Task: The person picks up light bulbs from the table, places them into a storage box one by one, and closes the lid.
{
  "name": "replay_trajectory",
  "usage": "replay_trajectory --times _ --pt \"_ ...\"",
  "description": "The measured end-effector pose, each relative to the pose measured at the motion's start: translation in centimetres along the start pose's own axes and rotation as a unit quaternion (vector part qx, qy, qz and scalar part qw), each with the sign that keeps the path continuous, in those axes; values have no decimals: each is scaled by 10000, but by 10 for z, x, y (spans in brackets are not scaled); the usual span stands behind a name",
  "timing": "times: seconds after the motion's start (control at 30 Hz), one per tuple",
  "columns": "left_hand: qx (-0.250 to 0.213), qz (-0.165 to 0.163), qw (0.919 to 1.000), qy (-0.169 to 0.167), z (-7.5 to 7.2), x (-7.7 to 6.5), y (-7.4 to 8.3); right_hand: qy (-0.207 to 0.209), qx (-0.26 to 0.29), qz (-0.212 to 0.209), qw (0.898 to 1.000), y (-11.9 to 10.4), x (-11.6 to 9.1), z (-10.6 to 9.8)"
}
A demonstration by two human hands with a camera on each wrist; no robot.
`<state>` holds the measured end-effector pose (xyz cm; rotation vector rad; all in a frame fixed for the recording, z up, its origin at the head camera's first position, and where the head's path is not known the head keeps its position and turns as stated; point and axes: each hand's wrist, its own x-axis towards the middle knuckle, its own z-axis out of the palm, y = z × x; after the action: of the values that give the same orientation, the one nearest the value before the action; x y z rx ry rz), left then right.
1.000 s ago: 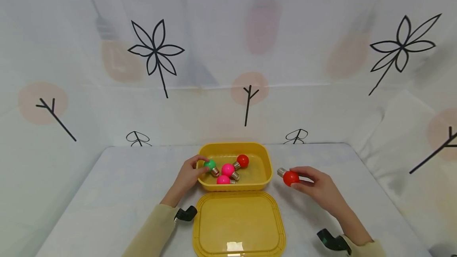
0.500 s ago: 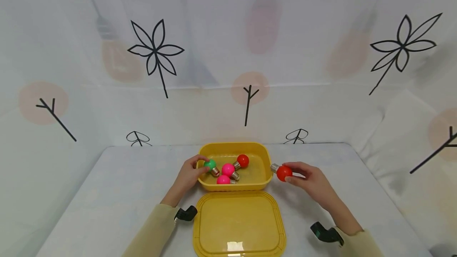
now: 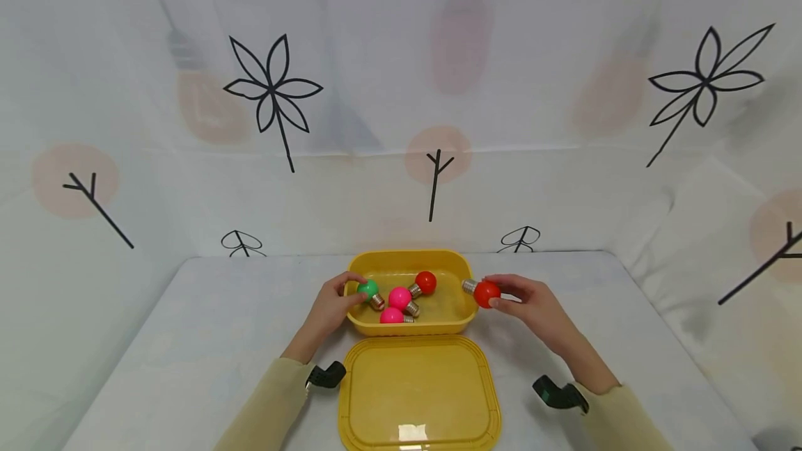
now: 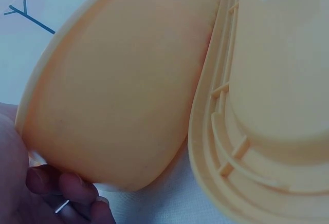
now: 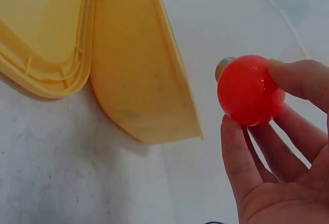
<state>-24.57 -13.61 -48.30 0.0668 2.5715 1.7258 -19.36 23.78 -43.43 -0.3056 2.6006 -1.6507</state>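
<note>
My left hand (image 3: 330, 305) reaches over the left rim of a yellow plastic box (image 3: 460, 305), thumb and forefinger pinching the round green light bulb (image 3: 367, 290) just inside. In the left wrist view the box wall (image 4: 118, 80) hides that bulb, and the other fingers curl outside the wall. My right hand (image 3: 532, 308) grips a red light bulb (image 3: 486, 294) by its globe at the box's right rim, metal base pointing left towards the box. The right wrist view shows this red bulb (image 5: 249, 90) between thumb and fingers, raised off the table.
Inside the box lie another red bulb (image 3: 426, 282) and two pink bulbs, one (image 3: 399, 298) in the middle and one (image 3: 391, 315) by the front wall. A yellow lid (image 3: 420, 388) lies flat in front. Patterned white cloth (image 3: 376, 193) hangs behind the table.
My right hand has carried the red bulb leftwards and slightly away from me, up to the box's right rim. The left hand and the bulbs in the box have stayed put.
</note>
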Motion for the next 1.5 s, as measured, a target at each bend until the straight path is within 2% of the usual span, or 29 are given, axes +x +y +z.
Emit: replay_trajectory --times 1.1,1.5 --pt "-10 80 10000 -2 0 2 -1 -609 228 -188 9977 -11 39 18" --pt "9 79 10000 -9 -1 2 -2 -813 22 -273 9963 -10 53 24"
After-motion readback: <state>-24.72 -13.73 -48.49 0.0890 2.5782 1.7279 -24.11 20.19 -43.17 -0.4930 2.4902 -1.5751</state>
